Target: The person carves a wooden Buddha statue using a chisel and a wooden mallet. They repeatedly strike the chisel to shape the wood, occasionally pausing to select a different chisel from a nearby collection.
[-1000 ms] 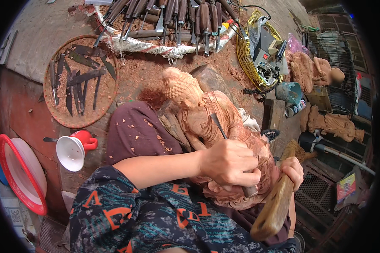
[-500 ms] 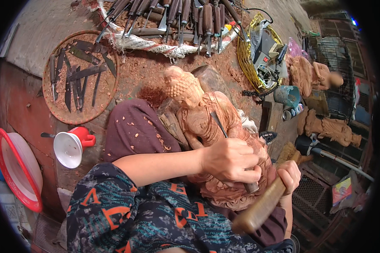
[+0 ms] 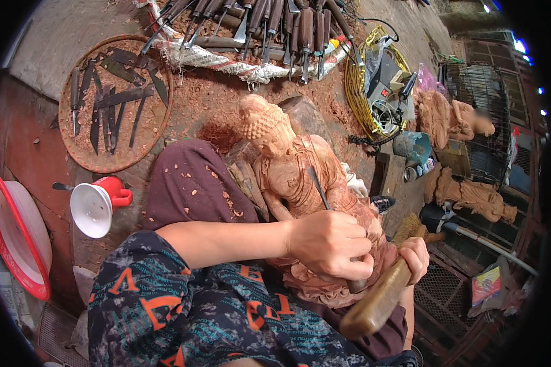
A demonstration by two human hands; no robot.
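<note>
One chisel (image 3: 316, 183) is gripped in the left hand (image 3: 330, 248), one mallet (image 3: 376, 303) in the right hand (image 3: 414, 260); carved figure (image 3: 289, 177) lies tilted beside the brown-clad knee (image 3: 193, 177). Advised: steady blade (image 3: 313, 172), square blows on handle end (image 3: 356, 285).

Large orange letters (image 3: 159, 303), small teal print (image 3: 219, 306) on dark shirt (image 3: 196, 330); red digits (image 3: 384, 93) on grey device (image 3: 384, 70).

a carved wooden statue (image 3: 291, 171) is tilted mid-frame, head toward upper left; a chisel (image 3: 319, 191) is slanted over it, a mallet (image 3: 376, 303) angled lower right.
</note>
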